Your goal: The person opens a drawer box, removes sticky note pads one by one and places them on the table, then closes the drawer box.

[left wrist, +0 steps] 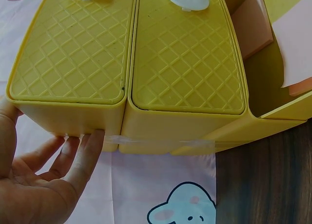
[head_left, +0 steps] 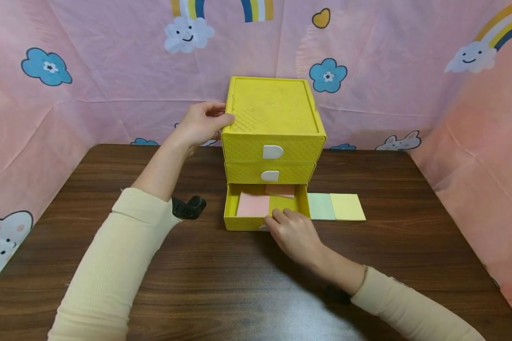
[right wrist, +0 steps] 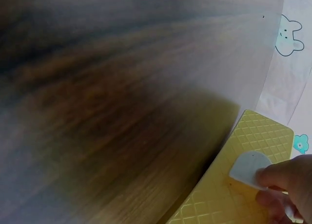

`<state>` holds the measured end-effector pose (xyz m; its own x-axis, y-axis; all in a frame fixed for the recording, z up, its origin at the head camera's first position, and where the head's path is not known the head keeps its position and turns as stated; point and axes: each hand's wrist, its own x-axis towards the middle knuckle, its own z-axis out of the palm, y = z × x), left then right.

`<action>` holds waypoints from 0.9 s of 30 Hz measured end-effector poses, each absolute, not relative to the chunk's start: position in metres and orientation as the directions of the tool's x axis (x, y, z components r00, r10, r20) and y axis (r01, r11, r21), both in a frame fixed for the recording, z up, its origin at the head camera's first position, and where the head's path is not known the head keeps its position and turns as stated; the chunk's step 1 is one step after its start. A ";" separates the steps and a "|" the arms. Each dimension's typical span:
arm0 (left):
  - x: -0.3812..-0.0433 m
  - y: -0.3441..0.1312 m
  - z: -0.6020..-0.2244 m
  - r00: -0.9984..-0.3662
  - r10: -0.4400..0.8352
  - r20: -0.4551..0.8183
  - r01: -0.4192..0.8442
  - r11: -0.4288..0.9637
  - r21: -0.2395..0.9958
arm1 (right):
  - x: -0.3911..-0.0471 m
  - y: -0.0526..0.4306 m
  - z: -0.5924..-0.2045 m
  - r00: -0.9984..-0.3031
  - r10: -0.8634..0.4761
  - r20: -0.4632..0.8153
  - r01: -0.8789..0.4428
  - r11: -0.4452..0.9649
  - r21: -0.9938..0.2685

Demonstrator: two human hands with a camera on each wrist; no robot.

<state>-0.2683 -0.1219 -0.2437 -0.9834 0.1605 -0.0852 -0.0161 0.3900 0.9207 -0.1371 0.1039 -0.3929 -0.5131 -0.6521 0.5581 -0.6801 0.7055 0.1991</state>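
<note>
A yellow drawer unit (head_left: 275, 106) stands toward the back of the table, its bottom drawer (head_left: 239, 224) pulled out. My left hand (head_left: 202, 124) holds the unit's upper left edge, thumb over the top and fingertips against the side wall (left wrist: 73, 119). With my right hand (head_left: 296, 237) I pinch the white handle (right wrist: 249, 168) on the bottom drawer's front; in the head view the hand covers most of that handle. Inside the drawer lie a pink sticky-note pad (head_left: 253, 204) and a darker salmon pad (head_left: 280, 191) behind it.
On the table right of the drawer lie a pale green pad (head_left: 321, 207) and a pale yellow pad (head_left: 347, 207), side by side. Two upper drawers with white handles (head_left: 273, 151) are closed. A pink patterned cloth (head_left: 132, 80) hangs behind the dark wooden table (head_left: 187, 274).
</note>
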 end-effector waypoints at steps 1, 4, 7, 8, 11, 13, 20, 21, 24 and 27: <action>-0.268 -0.122 -0.244 -0.983 0.160 -0.085 -0.017 0.389 0.921 | -0.137 0.104 -0.393 -0.511 -0.654 0.558 -0.682 0.704 0.200; -0.268 -0.122 -0.243 -0.984 0.159 -0.085 -0.017 0.388 0.922 | -0.136 0.104 -0.393 -0.503 -0.657 0.561 -0.683 0.700 0.207; -0.268 -0.122 -0.243 -0.984 0.154 -0.085 -0.018 0.391 0.920 | -0.134 0.104 -0.393 -0.500 -0.660 0.561 -0.685 0.698 0.210; -0.268 -0.122 -0.242 -0.984 0.154 -0.085 -0.018 0.392 0.920 | -0.134 0.104 -0.393 -0.500 -0.660 0.560 -0.685 0.698 0.211; -0.268 -0.122 -0.242 -0.985 0.153 -0.084 -0.017 0.394 0.919 | -0.132 0.104 -0.392 -0.499 -0.665 0.556 -0.685 0.696 0.217; -0.268 -0.122 -0.242 -0.984 0.157 -0.086 -0.017 0.394 0.919 | -0.130 0.105 -0.392 -0.499 -0.667 0.552 -0.685 0.695 0.220; -0.267 -0.124 -0.241 -0.980 0.168 -0.104 -0.024 0.421 0.907 | -0.125 0.106 -0.393 -0.485 -0.680 0.550 -0.695 0.681 0.230; -0.266 -0.124 -0.241 -0.980 0.168 -0.104 -0.024 0.423 0.906 | -0.124 0.106 -0.393 -0.479 -0.682 0.553 -0.697 0.678 0.233; -0.266 -0.124 -0.241 -0.980 0.170 -0.103 -0.022 0.423 0.906 | -0.122 0.106 -0.393 -0.467 -0.689 0.554 -0.703 0.669 0.240; -0.266 -0.124 -0.241 -0.981 0.167 -0.103 -0.023 0.422 0.906 | -0.119 0.106 -0.392 -0.451 -0.696 0.558 -0.708 0.660 0.251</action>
